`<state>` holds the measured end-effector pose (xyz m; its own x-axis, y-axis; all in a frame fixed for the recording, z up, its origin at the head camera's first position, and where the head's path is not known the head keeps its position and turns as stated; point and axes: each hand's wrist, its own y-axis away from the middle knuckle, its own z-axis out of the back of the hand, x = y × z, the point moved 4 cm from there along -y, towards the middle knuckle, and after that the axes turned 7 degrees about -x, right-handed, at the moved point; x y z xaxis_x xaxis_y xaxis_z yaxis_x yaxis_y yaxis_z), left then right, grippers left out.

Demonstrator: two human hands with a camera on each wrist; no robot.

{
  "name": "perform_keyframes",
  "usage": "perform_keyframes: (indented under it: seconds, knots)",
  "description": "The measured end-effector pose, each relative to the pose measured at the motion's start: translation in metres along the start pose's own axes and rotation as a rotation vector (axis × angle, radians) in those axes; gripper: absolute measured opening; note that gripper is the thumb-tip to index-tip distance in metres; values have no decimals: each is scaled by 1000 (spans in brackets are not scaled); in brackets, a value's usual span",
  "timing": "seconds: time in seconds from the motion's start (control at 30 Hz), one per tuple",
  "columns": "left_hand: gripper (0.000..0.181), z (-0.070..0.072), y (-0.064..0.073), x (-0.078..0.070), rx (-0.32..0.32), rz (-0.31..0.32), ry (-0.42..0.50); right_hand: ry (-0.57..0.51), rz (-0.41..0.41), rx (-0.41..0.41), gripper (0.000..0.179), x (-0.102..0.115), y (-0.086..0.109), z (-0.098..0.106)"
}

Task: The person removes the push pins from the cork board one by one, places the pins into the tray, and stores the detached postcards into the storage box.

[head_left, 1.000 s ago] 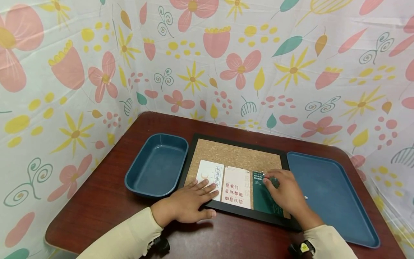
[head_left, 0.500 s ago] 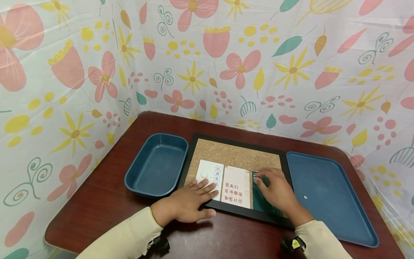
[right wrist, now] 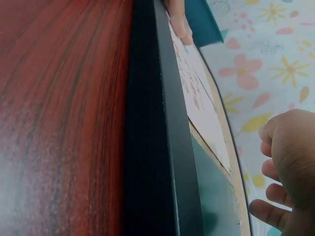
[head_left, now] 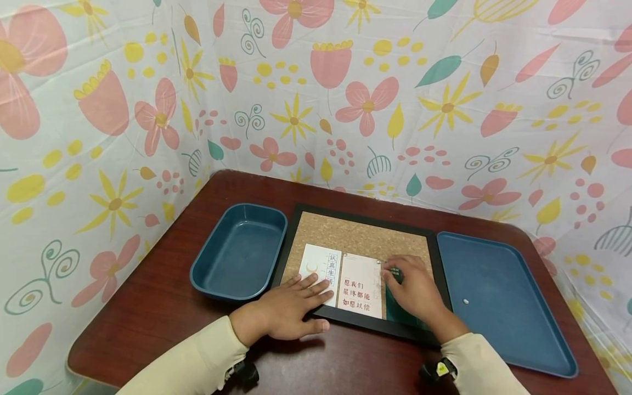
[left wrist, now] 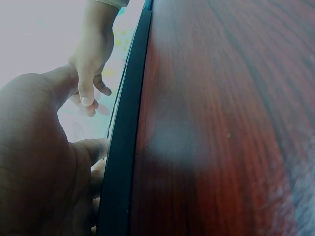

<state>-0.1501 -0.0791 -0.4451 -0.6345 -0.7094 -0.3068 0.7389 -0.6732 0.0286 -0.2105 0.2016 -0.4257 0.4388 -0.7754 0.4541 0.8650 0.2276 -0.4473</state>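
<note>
On the black-framed cork board (head_left: 365, 225) lie three cards side by side: a white card (head_left: 311, 258), a pale card with red writing (head_left: 355, 285) and a dark green card (head_left: 397, 307). My left hand (head_left: 293, 307) rests flat on the white card and the lower frame, fingers spread. My right hand (head_left: 415, 288) is at the green card's upper left corner, thumb and forefinger pinching what seems a thumbtack, hidden by the fingers. Silver thumbtacks show at the pale card's top. In the right wrist view, the right hand (right wrist: 293, 167) has its fingers bent above the board.
A deep blue basin (head_left: 237, 263) stands left of the board. To the right, a flat blue tray (head_left: 508, 312) bears one small silver thumbtack (head_left: 466, 301). The brown wooden table (head_left: 158, 307) meets a flowered cloth (head_left: 365, 109) at the back and left.
My right hand has shifted left along the green card's top to its upper left corner, uncovering the thumbtack on the tray. My left hand stays where it was.
</note>
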Motion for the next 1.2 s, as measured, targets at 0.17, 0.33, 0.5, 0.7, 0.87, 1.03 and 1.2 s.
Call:
perform_keyframes:
  seconds: [0.17, 0.33, 0.5, 0.7, 0.87, 1.03, 1.2]
  knots:
    - [78, 0, 1, 0, 2, -1, 7, 5, -9, 7, 13, 1, -2, -3]
    - [79, 1, 1, -1, 1, -5, 12, 7, 4, 7, 11, 5, -3, -6]
    - [79, 0, 1, -1, 2, -4, 13, -8, 19, 8, 10, 7, -4, -11]
    - [77, -2, 1, 0, -2, 1, 4, -25, 39, 20, 10, 9, -5, -15]
    - [79, -2, 0, 1, -6, -2, 11, -33, 39, 35, 9, 12, -6, -18]
    - [81, -4, 0, 2, -12, -8, 2, -32, 50, 36, 11, 15, -6, -21]
    - [81, -3, 0, 2, -10, -4, -3, -25, 67, 24, 11, 19, -7, -24]
